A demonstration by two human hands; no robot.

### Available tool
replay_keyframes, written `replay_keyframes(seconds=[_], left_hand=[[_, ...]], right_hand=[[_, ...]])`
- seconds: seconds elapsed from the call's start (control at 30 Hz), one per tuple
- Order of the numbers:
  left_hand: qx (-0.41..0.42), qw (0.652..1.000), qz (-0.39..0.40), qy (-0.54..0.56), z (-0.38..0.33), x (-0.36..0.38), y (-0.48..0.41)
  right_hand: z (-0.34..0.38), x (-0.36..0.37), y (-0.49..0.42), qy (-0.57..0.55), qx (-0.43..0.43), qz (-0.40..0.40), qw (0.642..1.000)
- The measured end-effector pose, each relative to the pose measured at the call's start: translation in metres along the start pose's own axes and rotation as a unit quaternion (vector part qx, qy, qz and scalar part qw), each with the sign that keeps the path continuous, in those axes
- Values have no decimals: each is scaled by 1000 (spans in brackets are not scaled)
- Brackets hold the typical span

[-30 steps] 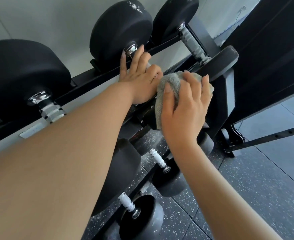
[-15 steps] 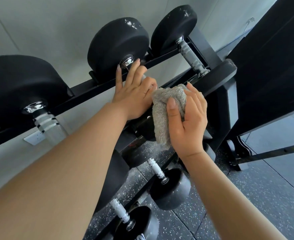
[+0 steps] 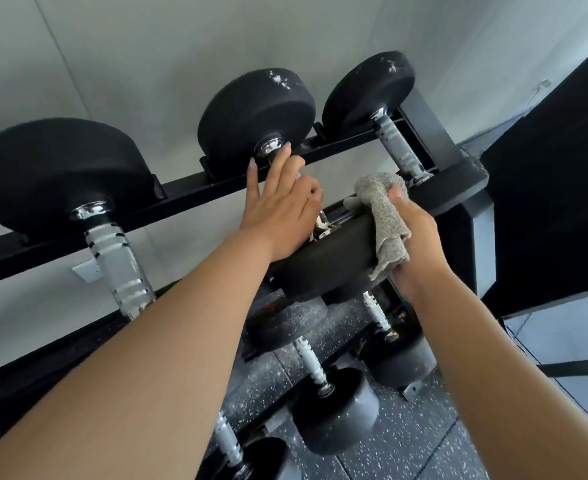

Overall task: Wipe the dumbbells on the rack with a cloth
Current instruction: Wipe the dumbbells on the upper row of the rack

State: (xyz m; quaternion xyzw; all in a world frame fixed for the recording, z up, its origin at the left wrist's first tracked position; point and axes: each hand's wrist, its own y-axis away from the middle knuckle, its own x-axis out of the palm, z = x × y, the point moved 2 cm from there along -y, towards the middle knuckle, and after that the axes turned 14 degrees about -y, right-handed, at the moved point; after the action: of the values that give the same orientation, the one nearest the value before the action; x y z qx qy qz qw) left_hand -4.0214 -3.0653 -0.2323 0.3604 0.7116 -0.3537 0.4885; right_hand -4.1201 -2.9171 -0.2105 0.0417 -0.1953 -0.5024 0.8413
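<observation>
Three black dumbbells lie on the top rail of the black rack (image 3: 195, 188). My left hand (image 3: 282, 209) rests over the chrome handle of the middle dumbbell (image 3: 327, 265), two fingers stretched up toward its far head (image 3: 254, 116), the others curled on the handle. My right hand (image 3: 414, 233) grips a grey cloth (image 3: 386, 216) and presses it against the side of that dumbbell's near head. The handle is mostly hidden under my left hand.
Another dumbbell (image 3: 60, 168) lies to the left and one (image 3: 368, 91) to the right on the same rail. Smaller dumbbells (image 3: 334, 407) sit on a lower shelf. A dark slanted frame (image 3: 545, 202) stands at right. Speckled rubber floor (image 3: 420, 441) lies below.
My right hand with the cloth has slid from the top of the near head down its right side, uncovering the black head. The view has tilted upward. My left hand stays on the handle.
</observation>
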Motion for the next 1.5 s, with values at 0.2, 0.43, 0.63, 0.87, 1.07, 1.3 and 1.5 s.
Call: replay_keyframes(seconds=[0.2,0.43,0.63,0.87,1.07,1.3,1.5], left_hand=[[-4,999,-11,31,0,0,2],[-8,999,-35,34,-2,6,1],[-26,989,-138,49,-2,5,3],[-166,959,-194,121,-2,6,6],[-232,896,-121,359,-6,2,11],[-247,803,-119,530,-9,6,12],[-269,785,-169,532,-6,10,13]], right_hand=[[-3,14,39,132,-119,2,984],[14,20,27,120,-66,29,990],[12,15,8,107,-15,45,993],[14,13,6,139,2,37,990],[33,18,-6,188,97,112,971],[82,88,-50,188,-31,170,967],[91,165,-75,180,-126,219,951]])
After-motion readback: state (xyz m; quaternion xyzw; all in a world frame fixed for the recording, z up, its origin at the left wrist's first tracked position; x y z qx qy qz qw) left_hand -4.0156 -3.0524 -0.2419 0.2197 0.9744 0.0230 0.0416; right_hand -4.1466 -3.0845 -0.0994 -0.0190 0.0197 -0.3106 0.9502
